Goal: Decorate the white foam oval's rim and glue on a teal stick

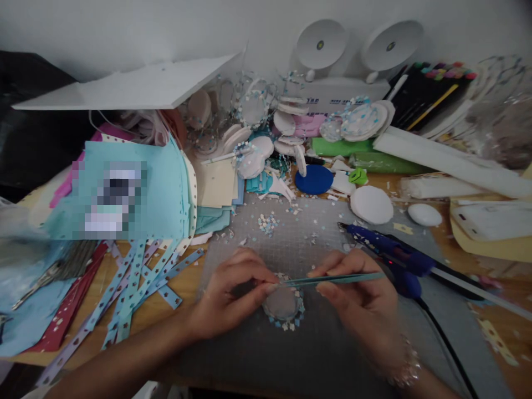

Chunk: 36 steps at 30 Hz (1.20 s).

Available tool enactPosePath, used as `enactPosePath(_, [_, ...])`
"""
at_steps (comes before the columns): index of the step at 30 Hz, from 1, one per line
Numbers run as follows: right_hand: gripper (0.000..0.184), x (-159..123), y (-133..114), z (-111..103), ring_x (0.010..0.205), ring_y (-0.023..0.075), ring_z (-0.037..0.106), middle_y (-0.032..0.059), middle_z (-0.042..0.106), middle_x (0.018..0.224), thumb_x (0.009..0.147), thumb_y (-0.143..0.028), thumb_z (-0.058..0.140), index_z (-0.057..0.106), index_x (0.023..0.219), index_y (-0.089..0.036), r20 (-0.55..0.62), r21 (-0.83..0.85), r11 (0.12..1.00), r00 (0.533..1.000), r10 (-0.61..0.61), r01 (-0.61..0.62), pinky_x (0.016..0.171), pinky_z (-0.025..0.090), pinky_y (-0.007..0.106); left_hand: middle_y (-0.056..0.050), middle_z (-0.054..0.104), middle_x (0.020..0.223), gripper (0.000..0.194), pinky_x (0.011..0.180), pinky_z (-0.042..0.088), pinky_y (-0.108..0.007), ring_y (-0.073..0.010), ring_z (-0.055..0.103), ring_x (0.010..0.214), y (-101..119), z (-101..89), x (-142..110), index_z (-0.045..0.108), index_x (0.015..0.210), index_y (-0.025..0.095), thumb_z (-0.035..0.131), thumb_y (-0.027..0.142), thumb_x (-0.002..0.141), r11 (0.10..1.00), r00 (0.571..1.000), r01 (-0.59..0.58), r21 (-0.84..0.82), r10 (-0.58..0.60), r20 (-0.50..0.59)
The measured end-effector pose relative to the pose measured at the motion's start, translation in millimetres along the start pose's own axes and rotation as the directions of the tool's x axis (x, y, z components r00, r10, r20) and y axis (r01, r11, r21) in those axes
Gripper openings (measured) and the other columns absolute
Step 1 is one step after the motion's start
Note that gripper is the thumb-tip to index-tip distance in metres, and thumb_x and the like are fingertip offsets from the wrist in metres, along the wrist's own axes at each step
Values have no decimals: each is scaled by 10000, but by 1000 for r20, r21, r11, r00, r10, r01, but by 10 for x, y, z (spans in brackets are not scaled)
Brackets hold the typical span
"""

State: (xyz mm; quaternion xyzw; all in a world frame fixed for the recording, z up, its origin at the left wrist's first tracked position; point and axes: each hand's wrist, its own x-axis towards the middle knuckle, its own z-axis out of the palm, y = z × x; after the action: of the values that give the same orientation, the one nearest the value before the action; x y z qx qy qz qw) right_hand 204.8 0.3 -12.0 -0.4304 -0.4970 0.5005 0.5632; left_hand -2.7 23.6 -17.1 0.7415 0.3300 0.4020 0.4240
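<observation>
A grey gridded cutting mat [291, 354] covers the middle of a cluttered wooden counter [189, 282], and everything here is placed from it. To the mat's left lie large sheets of pale blue paper [166, 183], soft and matte, with long punched strips of blue and lilac paper [137, 288] fanned out below them. Across the mat's right edge rests a dark blue glue gun [390, 249], glossy plastic, its black cord trailing toward the near right corner. Just beyond the mat's far edge sit a smooth white foam disc [371, 204] and a flat dark blue disc [314, 179]. On the near middle of the mat lies a small round disc [283, 305], greyish and dull, ringed with tiny blue and white paper pieces that give it a bumpy, frilled edge. The left hand [226, 296] rests on the mat at the disc's left side, its grip nearly closed, thumb and fingertips pressing the disc's upper rim. The right hand [357, 299] is beside the disc on the right, its grip pinched tight on thin teal tweezers [332, 279], whose tips reach the rim near the left fingertips. Scattered confetti bits [267, 223] dot the mat's far half.
</observation>
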Motion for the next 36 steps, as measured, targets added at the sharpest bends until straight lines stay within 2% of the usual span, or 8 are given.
enactPosePath(4, [126,-10,2,-10,711,104,642,-15,624,766,772,-128,692,612,790,-224,8,8,999,999,45,-45,628,531,202,-60,646,737,71,684,462,-257,-145,573,739,-4,-3,-1,668,858,113,607,86,834,1000,1000,-14,17,14,11])
enactPosePath(9, [117,3,61,-34,646,93,595,-14,603,772,794,-202,690,575,785,-217,60,102,981,985,161,-167,571,489,202,-57,645,782,93,710,469,-270,-151,576,765,-11,-11,-21,665,910,140,588,119,862,999,998,-43,20,43,36])
enactPosePath(16, [132,38,94,-15,571,85,488,-28,551,708,818,-257,663,547,780,-207,138,223,925,949,282,-307,536,413,223,-67,619,786,94,714,469,-294,-168,575,773,-10,-16,-36,660,908,142,573,168,882,996,995,-75,51,71,64])
enactPosePath(26, [190,44,115,34,562,80,427,-31,496,677,799,-266,668,510,729,-188,216,349,815,886,410,-463,535,376,218,-69,620,785,89,705,466,-287,-160,574,759,18,-31,-34,654,898,138,572,170,888,995,993,-87,43,83,88])
enactPosePath(31, [222,93,106,18,538,84,394,-32,458,659,775,-294,682,495,709,-194,211,378,790,875,435,-484,512,375,227,-71,625,792,103,709,478,-289,-163,585,766,10,-26,-30,662,918,146,572,187,892,995,993,-92,33,89,75])
enactPosePath(36, [196,109,46,-7,537,90,411,-25,492,663,770,-274,683,511,713,-200,146,362,847,921,361,-389,509,388,233,-69,632,767,91,693,474,-289,-163,576,745,40,-35,-8,658,905,144,578,144,863,998,996,-59,27,57,75])
